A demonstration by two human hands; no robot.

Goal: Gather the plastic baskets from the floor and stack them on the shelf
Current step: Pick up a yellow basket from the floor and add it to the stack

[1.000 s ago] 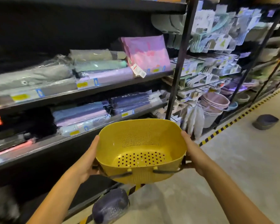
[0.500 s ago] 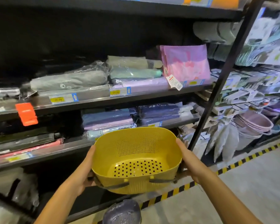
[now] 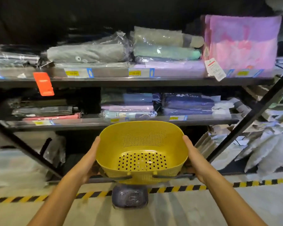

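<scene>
A yellow perforated plastic basket (image 3: pixel 141 150) is held in front of me at waist height, tilted so its holed bottom shows. My left hand (image 3: pixel 90 162) grips its left side and my right hand (image 3: pixel 193 160) grips its right side, fingers hidden underneath. Its dark handles hang along the near wall. Directly below it, a dark blue-grey basket (image 3: pixel 129 196) sits on the floor. The black metal shelf (image 3: pixel 121 82) stands straight ahead.
Wrapped folded umbrellas and cloth packs fill both shelf levels, with a pink package (image 3: pixel 242 43) at the upper right. An orange tag (image 3: pixel 43 84) hangs from the upper shelf edge. Yellow-black hazard tape (image 3: pixel 186 188) runs along the floor. Diagonal black braces flank the lower bay; white bags lie right.
The view has swung left, so the shelf now faces me squarely. The yellow basket stays in both hands. The dark basket on the floor now lies directly under it.
</scene>
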